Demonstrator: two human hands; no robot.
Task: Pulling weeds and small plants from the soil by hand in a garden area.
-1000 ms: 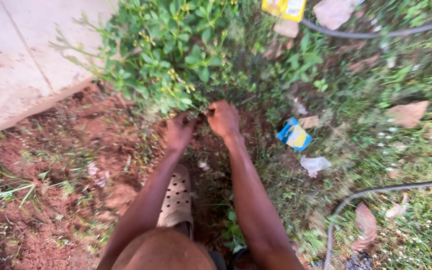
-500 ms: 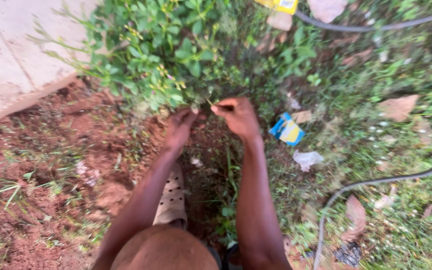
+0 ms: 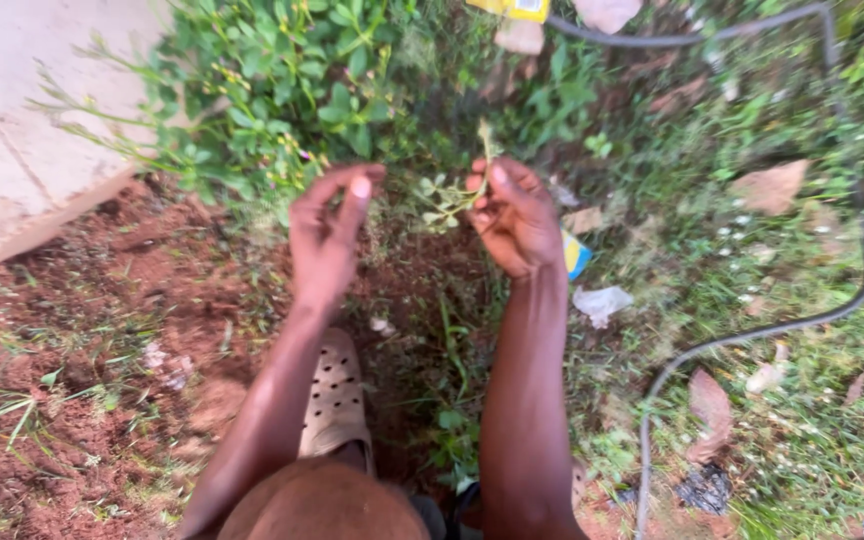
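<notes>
Sprig [image 3: 449,200] of small green leaves sits in the upper middle of the head view, pinched in my right hand [image 3: 514,218] between thumb and forefinger, its thin stem running nearly upright from the pinch toward the top of the frame while the leafy end droops out to the left of my fingers. That is the relation that matters: the sprig's long axis stands roughly vertical in the picture, the loose leaves hang into the gap between my two hands, and my left hand [image 3: 324,235] is just across that gap, to the left and at about the same height. My left grip is half closed on nothing that I can make out, thumb and forefinger curled toward each other with the tips apart; it is near the leaves but not touching them. So the right hand has the sprig, and the left is the free one closest to its dangling end. Behind both hands, in the upper left, spreads the leafy shrub [image 3: 282,90], with pale paving [image 3: 22,140] at the left edge. Below my wrists lies red soil [image 3: 132,330], and my foot in a tan perforated clog [image 3: 337,395] is planted between my forearms in the lower middle. To the right, on the grass [image 3: 802,430], a dark hose [image 3: 752,335] curves down the frame, a blue and yellow wrapper [image 3: 576,256] peeks from behind my right wrist, and a crumpled scrap of white plastic [image 3: 600,302] lies just below it.
</notes>
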